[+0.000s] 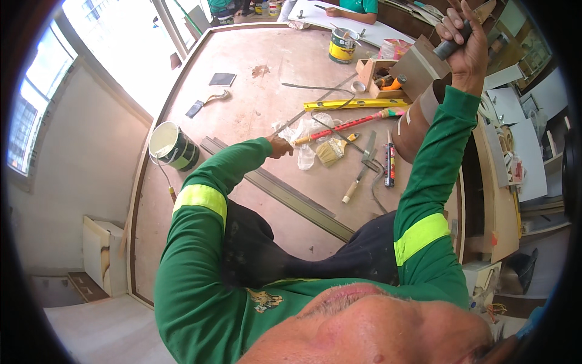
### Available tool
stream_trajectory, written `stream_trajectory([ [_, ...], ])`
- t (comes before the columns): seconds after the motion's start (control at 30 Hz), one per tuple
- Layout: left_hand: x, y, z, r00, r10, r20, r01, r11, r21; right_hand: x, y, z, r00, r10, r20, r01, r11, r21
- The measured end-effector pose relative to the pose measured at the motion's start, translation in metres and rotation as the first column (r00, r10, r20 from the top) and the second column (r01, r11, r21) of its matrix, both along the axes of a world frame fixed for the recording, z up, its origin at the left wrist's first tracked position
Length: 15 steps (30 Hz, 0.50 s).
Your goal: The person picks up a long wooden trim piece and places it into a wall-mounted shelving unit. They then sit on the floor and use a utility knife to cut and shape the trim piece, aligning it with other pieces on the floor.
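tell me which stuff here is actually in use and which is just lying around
In hand:
- right hand gripping a dark tool handle
- left hand at the red-shafted tool beside the plastic bag

Lying about:
- paint can
- white bucket
- yellow level
- paintbrush
- trowel
- sealant tube

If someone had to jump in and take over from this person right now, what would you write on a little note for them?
Right hand: raised high, closed on a dark tool handle; the tool's working end cannot be seen.
Left hand: stretched out over the wooden board, at the end of a long red-handled tool beside crumpled clear plastic; whether it grips the tool is unclear.
Nearby on the board: paintbrush, yellow level, tube, white bucket, paint can.
Done or left: nothing visibly finished; the pictures do not tell more.
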State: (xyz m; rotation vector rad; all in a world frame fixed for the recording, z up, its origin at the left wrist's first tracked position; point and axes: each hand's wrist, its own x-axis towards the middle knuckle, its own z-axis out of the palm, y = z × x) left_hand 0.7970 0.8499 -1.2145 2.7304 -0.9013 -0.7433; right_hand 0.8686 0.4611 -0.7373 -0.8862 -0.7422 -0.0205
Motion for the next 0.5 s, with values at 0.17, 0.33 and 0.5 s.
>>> stream_trajectory([
  [0.17,-0.002,-0.001,-0.014,1.000,-0.018,0.003,0.018,0.999,0.032,-0.001,-0.005,0.003,1.000,-0.006,0.003,0.006,1.000,0.021],
  [0.33,-0.003,-0.008,-0.017,0.999,-0.023,-0.033,0.026,0.995,0.098,0.005,-0.011,-0.001,1.000,-0.008,0.005,0.008,0.999,0.042],
  [0.5,-0.012,-0.008,-0.012,0.998,-0.006,-0.055,0.011,0.994,0.106,0.017,-0.016,-0.005,0.999,0.051,0.007,-0.051,0.996,0.071],
])
